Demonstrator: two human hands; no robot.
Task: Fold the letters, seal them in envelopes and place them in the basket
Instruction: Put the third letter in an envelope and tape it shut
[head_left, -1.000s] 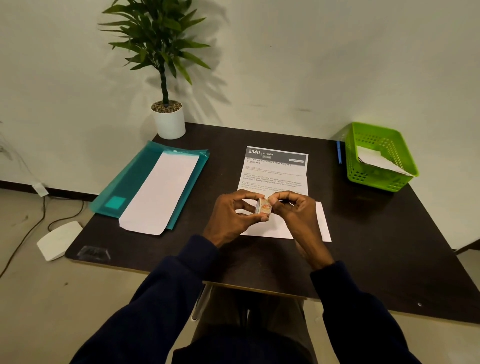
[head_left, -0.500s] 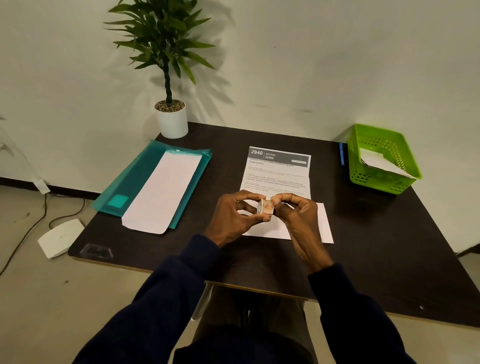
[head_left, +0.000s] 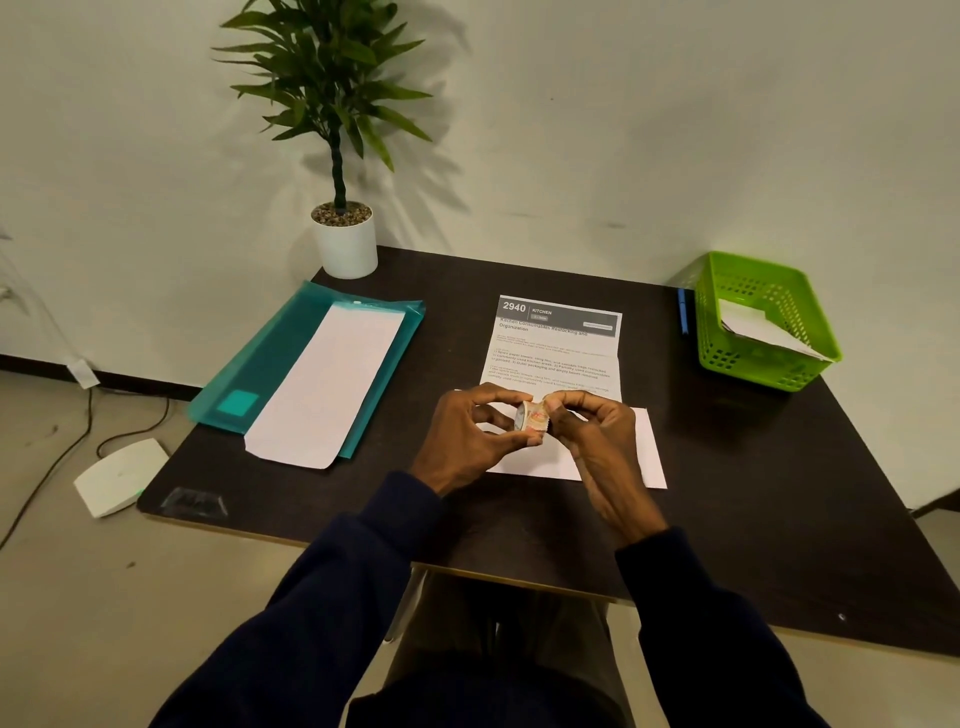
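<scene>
A small roll of patterned tape (head_left: 531, 417) is pinched between my left hand (head_left: 470, 436) and my right hand (head_left: 597, 441), just above the table's middle. My right fingertips press on the roll's top edge. Under my hands lies a white envelope (head_left: 644, 457). A printed letter (head_left: 558, 345) headed "2940 KITCHEN" lies behind it, with fold creases. At the table's far right stands a green basket (head_left: 763, 371) holding white envelopes (head_left: 753, 330). Another white envelope (head_left: 324, 384) rests on a teal folder (head_left: 270, 358) at the left.
A potted plant (head_left: 343, 236) stands at the back left corner of the dark table (head_left: 753, 493). A blue pen (head_left: 682, 310) lies beside the basket. On the floor to the left are a white device (head_left: 119, 475) and cables.
My hands stay at the same spot with the tape roll; the right fingers have shifted slightly on its edge. The camera view has drifted a little.
</scene>
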